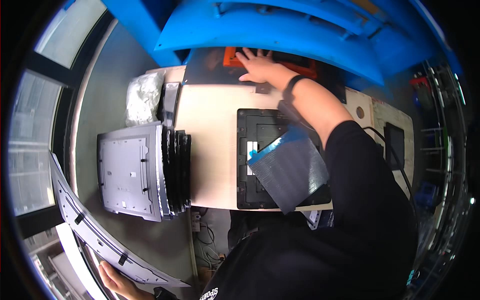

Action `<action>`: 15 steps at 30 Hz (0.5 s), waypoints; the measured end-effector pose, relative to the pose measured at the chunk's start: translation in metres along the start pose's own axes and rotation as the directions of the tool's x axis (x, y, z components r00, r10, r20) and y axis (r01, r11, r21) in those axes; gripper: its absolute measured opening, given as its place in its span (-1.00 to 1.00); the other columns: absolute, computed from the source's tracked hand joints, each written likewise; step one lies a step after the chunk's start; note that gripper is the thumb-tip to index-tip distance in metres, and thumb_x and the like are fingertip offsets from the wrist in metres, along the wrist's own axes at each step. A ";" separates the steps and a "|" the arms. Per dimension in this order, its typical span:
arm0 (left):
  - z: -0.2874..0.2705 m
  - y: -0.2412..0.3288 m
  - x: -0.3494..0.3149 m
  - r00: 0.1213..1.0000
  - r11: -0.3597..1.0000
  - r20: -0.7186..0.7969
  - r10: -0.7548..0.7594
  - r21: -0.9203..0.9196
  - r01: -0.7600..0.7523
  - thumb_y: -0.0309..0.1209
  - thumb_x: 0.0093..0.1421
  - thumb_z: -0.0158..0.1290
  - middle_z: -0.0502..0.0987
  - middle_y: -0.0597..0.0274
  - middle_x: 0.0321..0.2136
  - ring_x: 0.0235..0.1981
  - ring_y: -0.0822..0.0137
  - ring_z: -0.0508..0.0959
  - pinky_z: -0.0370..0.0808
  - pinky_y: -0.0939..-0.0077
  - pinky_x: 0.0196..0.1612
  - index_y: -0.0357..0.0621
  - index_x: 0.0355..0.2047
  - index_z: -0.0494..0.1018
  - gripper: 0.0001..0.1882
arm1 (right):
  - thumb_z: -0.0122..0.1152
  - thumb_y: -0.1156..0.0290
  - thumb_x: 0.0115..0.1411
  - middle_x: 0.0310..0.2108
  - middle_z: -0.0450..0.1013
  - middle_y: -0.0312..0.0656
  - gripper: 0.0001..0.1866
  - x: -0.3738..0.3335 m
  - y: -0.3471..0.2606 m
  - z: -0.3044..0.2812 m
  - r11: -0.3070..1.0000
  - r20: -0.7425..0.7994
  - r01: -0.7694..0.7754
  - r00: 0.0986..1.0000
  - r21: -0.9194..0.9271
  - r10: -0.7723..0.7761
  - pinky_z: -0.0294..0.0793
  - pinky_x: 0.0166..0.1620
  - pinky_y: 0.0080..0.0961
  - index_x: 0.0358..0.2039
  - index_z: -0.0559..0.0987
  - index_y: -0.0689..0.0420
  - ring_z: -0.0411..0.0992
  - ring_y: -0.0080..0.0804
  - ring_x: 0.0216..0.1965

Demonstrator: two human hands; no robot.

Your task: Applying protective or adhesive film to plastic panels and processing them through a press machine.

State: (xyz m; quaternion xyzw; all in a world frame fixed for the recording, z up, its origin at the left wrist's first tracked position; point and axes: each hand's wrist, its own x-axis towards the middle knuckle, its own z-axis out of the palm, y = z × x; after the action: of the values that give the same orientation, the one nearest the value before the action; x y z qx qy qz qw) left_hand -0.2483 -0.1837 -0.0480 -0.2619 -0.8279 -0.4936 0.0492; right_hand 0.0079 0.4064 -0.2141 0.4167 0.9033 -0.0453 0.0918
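Nearest, low on the left, the left hand point(117, 282) is at the bottom edge of a gray panel point(102, 244), which leans up on a slant, off the table point(212, 107). I cannot tell if that grip is clamped on it; if it is loose, the thin panel could slip and drop, or bend. Next, a dark sheet point(292, 172) lies crooked on the black case point(242, 192), with 1 corner poking past the near edge, so a bump from the body or sleeve could pull it off. To the left, gray panels stand in a pile point(130, 175); a knock from the loose panel might scratch them or tip them over. Farthest, the right hand point(257, 66) has its fingers spread apart, over the orange frame point(231, 57) under the blue machine point(270, 27). It could get pinched if the machine came down, and I cannot tell if it touches the frame.
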 end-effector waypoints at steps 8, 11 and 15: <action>0.034 0.015 0.011 0.946 0.984 -0.280 -0.162 -0.122 0.133 -0.36 0.29 -0.02 0.28 0.38 -0.60 -0.53 0.49 0.21 0.18 0.47 -0.51 -0.28 -0.51 0.29 -0.72 | 0.07 -0.16 0.12 0.35 -0.19 0.11 -0.01 -0.073 0.065 -0.012 0.983 -0.010 -0.153 0.988 0.103 0.155 -0.11 0.29 0.08 0.29 -0.04 0.32 -0.13 0.23 0.32; 0.024 0.023 0.021 0.984 0.987 -0.109 -0.143 -0.094 0.133 -0.35 0.28 0.00 0.33 0.32 -0.54 -0.48 0.45 0.25 0.24 0.47 -0.45 -0.29 -0.45 0.33 -0.75 | 0.20 -0.15 0.01 0.29 -0.04 0.21 0.03 -0.111 0.132 0.021 0.990 -0.142 -0.125 0.983 -0.067 0.114 -0.10 0.28 0.10 0.25 0.06 0.38 -0.03 0.10 0.31; 0.086 0.044 0.026 0.995 0.967 0.063 -0.074 -0.240 0.087 -0.34 0.26 0.02 0.39 0.25 -0.46 -0.42 0.41 0.32 0.31 0.46 -0.37 -0.30 -0.38 0.38 -0.77 | 0.28 -0.09 -0.05 0.22 0.06 0.28 -0.03 -0.110 0.090 0.013 0.974 -0.157 -0.199 0.964 0.109 0.214 0.02 0.23 0.12 0.14 0.21 0.45 0.06 0.12 0.26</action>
State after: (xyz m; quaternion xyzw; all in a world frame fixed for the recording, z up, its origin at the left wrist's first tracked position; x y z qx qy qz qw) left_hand -0.2342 -0.0844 -0.0481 -0.2452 -0.7724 -0.5853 -0.0255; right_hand 0.1480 0.3812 -0.2050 0.5146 0.8564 -0.0420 0.0003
